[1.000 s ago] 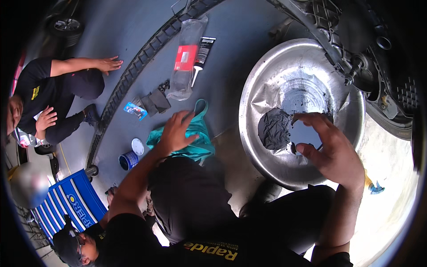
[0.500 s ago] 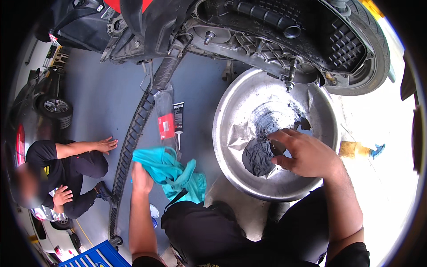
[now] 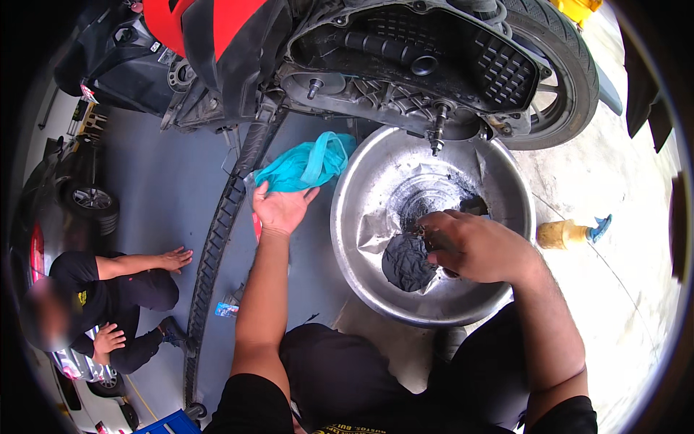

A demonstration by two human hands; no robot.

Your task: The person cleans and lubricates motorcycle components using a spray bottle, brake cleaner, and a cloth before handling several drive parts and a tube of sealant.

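Note:
My left hand (image 3: 280, 210) is palm up with its fingers spread, reaching up to a bunched teal cloth (image 3: 307, 160). The cloth lies just beyond the fingertips and partly over them, with no closed grip showing. Over the large metal basin (image 3: 345, 239), my right hand (image 3: 477, 249) has its fingers curled and the thumb bent in. Something dark sits between those fingers, mostly hidden. Against them rests a crumpled dark grey cloth (image 3: 406, 264) inside the basin. A small dark piece (image 3: 473, 205) lies beyond the knuckles on the basin's far side.
A red and black scooter (image 3: 238, 29) with an opened side case and a bare shaft (image 3: 438, 130) overhangs the basin's far rim. To the right stands a yellowish bottle (image 3: 562, 235) with a blue top. A co-worker (image 3: 119, 282) squats at left, beyond a black ribbed rail (image 3: 210, 260).
My left hand has swung up and right, opening out from the teal cloth, which has moved away toward the scooter. My right hand stays over the basin, its fingers now drawn closer together.

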